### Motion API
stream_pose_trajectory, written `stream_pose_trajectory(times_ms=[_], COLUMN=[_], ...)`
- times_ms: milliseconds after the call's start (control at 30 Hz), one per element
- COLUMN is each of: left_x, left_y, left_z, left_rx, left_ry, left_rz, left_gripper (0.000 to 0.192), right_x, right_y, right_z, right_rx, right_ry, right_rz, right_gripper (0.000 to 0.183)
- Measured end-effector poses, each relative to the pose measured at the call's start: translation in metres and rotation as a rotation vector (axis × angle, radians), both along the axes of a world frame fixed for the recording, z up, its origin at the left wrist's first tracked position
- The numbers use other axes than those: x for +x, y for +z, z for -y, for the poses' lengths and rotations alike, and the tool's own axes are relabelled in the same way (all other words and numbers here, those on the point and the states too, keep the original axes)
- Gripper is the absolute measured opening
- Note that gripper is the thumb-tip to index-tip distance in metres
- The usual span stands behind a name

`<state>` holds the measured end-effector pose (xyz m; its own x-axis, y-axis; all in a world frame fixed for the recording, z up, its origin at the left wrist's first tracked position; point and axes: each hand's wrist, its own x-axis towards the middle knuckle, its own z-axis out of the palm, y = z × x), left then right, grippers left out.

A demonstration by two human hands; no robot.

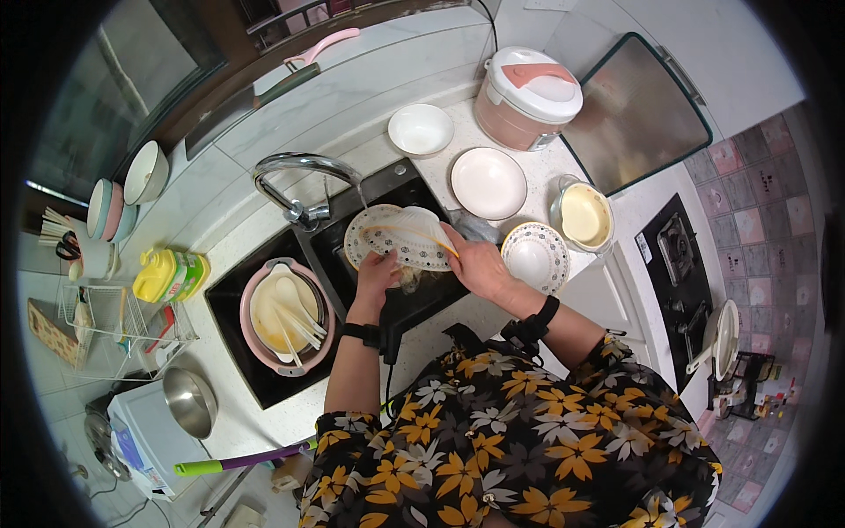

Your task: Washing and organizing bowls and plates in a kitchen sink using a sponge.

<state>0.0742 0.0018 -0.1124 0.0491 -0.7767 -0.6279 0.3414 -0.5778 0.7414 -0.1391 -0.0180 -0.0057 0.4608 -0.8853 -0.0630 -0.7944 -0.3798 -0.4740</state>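
Note:
My right hand (480, 265) grips the right rim of a white bowl (422, 249) with a patterned band and an orange edge. The bowl is tilted over the right sink basin (422, 310). My left hand (376, 280) pinches its lower left edge, the fingertips partly hidden. Behind it, a second patterned dish (360, 228) sits lower in the basin, partly covered. A thin stream of water runs from the chrome faucet (310, 162) toward that dish. Some wet, crumpled material (410, 280) shows below the held bowl; what it is, I cannot tell.
The left basin holds a pink basin (251, 336) with a pot, a ladle and chopsticks. On the right counter are a white bowl (421, 130), a white plate (488, 183), a patterned bowl (536, 259), a glass container (584, 214) and a rice cooker (528, 99). A yellow detergent jug (170, 276) stands left.

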Motion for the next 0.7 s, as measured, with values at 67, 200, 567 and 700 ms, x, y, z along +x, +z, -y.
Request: stream_pose_trajectory(times_ms=[67,200,567,700], left_x=[-0.007,-0.004,-0.027,-0.063], left_y=[0.01,-0.002,0.009,0.036], left_z=[0.0,-0.003,0.007,0.018], left_rx=[0.025,-0.102,-0.177,-0.428], left_ry=[0.018,0.028,-0.171,-0.395], left_rz=[0.056,0.067,0.181,0.346], left_gripper=[0.027,0.03,0.022,0.02], right_x=[-0.007,-0.01,-0.045,-0.091], right_y=[0.003,0.0,0.001,-0.012], right_z=[-0.005,-0.012,-0.024,-0.035], right_rx=[-0.086,-0.21,-0.068,0.226], right_ry=[0.066,0.091,-0.141,-0.519], right_rz=[-0.004,0.01,0.155,0.394], right_gripper=[0.06,0.068,0.046,0.043])
